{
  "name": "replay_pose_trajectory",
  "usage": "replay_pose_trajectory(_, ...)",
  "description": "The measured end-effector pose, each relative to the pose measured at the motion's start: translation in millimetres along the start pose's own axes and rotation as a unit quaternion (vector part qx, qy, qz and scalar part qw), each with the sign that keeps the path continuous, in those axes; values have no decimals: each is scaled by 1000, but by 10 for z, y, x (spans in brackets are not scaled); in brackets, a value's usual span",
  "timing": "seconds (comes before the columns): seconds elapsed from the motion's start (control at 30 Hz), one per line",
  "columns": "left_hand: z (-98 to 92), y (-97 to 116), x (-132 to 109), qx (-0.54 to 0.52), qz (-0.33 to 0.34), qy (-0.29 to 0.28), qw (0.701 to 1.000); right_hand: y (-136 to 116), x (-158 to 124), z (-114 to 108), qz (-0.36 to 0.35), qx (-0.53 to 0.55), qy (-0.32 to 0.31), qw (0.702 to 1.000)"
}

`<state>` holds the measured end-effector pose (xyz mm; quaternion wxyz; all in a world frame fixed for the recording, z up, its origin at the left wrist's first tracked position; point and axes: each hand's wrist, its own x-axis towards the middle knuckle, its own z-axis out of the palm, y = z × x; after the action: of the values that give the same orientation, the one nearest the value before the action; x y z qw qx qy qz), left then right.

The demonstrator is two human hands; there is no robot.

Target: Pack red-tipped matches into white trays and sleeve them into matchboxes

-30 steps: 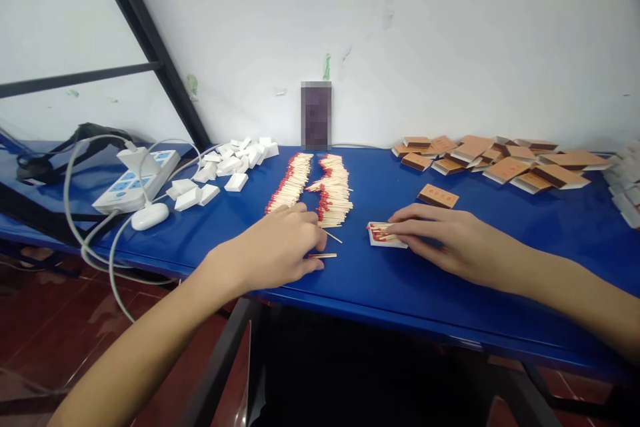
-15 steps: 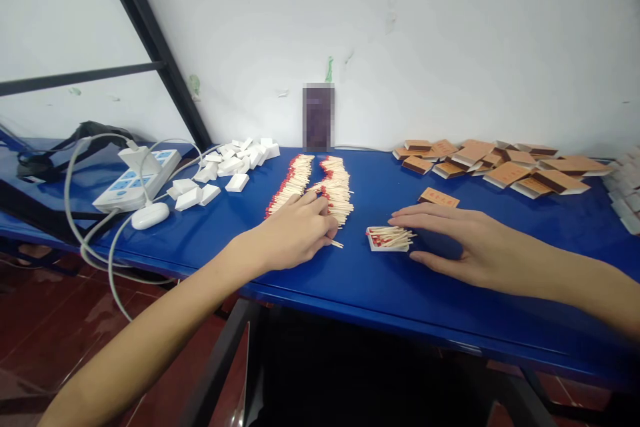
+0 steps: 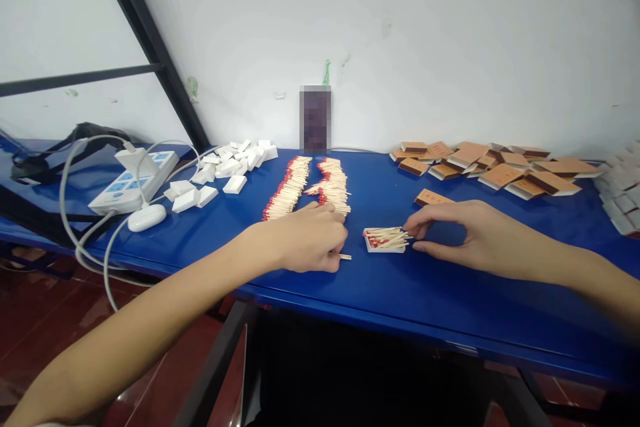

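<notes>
My left hand (image 3: 315, 238) is closed in a pinch, with pale ends of matches (image 3: 345, 257) sticking out past the fingertips. It rests at the near end of two rows of red-tipped matches (image 3: 285, 197), covering part of them. To its right lies a small white matchbox tray (image 3: 385, 251) heaped with matches, their ends jutting over the right rim. My right hand (image 3: 465, 230) is beside that tray, thumb and forefinger apart around the jutting ends. Whether the fingertips touch them, I cannot tell. Just behind this hand is an orange matchbox sleeve (image 3: 431, 197), partly hidden.
Orange sleeves (image 3: 500, 177) are piled at the back right. White trays (image 3: 227, 167) lie heaped at the back left, near a power strip (image 3: 135, 180) with white cables. A dark pixelated rectangle (image 3: 315, 120) stands against the wall. Stacked pale boxes (image 3: 625, 193) are at the far right.
My left hand has moved slightly right and nearer me, still pinching matches. My right thumb and forefinger have come closer together at the tray's right end.
</notes>
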<state>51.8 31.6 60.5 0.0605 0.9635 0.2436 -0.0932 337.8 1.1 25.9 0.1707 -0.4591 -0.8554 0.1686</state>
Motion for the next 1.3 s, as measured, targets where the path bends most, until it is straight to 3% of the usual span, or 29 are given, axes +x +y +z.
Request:
replay_pose_trajectory(0.1,-58,4,76,-46,15,29,998,-4,24,4,2,11,-3,1000)
replay_pose_trajectory(0.23,-174,96,291,-93,60,109,988,17,40,-21,-18,17,4,1000)
replay_pose_trajectory(0.47,-69,190,597,-92,32,126,987,32,37,-24,-29,22,1,999)
replay_pose_trajectory(0.67,16,88,424,-114,26,169,979,54,40,16,-16,43,6,999)
replay_pose_trajectory(0.9,65,85,212,-105,136,230,958,4,67,23,-33,45,26,998)
replay_pose_trajectory(1.0,132,82,207,-76,154,249,953,-13,64,18,-28,53,31,998)
replay_pose_trajectory(1.13,216,100,222,-31,99,275,956,7,51,43,-18,57,41,997)
replay_pose_trajectory(1.3,320,195,262,7,-8,229,973,-4,81,96,11,65,2,998)
